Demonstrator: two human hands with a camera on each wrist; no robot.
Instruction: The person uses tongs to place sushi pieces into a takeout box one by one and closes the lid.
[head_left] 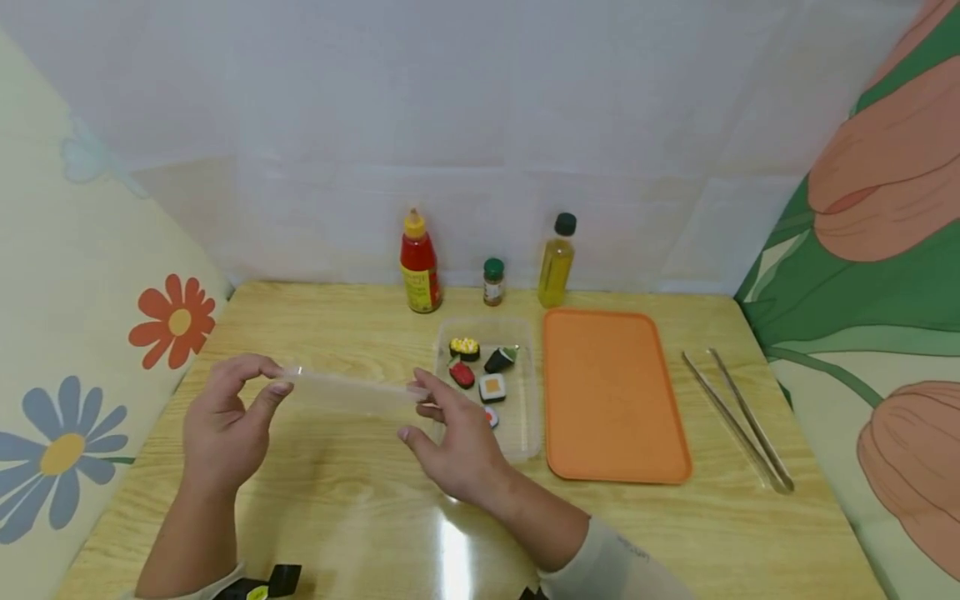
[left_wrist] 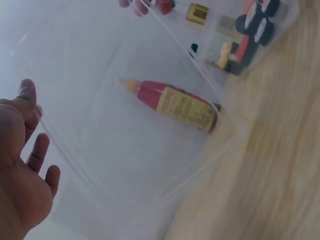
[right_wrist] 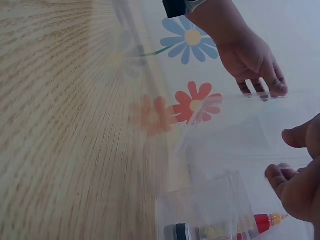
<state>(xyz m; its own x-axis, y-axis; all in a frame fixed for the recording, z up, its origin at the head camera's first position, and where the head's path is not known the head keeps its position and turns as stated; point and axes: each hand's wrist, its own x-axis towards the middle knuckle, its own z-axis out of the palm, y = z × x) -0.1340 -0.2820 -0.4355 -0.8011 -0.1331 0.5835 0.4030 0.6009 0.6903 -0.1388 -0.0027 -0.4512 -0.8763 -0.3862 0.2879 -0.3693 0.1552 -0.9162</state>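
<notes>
A clear plastic lid is up above the table, tilted, between both hands. My left hand pinches its left edge between thumb and forefinger. At the opposite edge, my right hand holds the lid with bent fingers, the thumb lower and a little apart. In the left wrist view the see-through lid spans most of the picture. Just beyond the right hand sits a clear plastic container, partly covered by that hand, with several sushi pieces inside.
An orange tray lies right of the container, and metal tongs lie farther right. Along the back stand a red sauce bottle, a small green-capped jar and an oil bottle. White cloth hangs behind the wooden table.
</notes>
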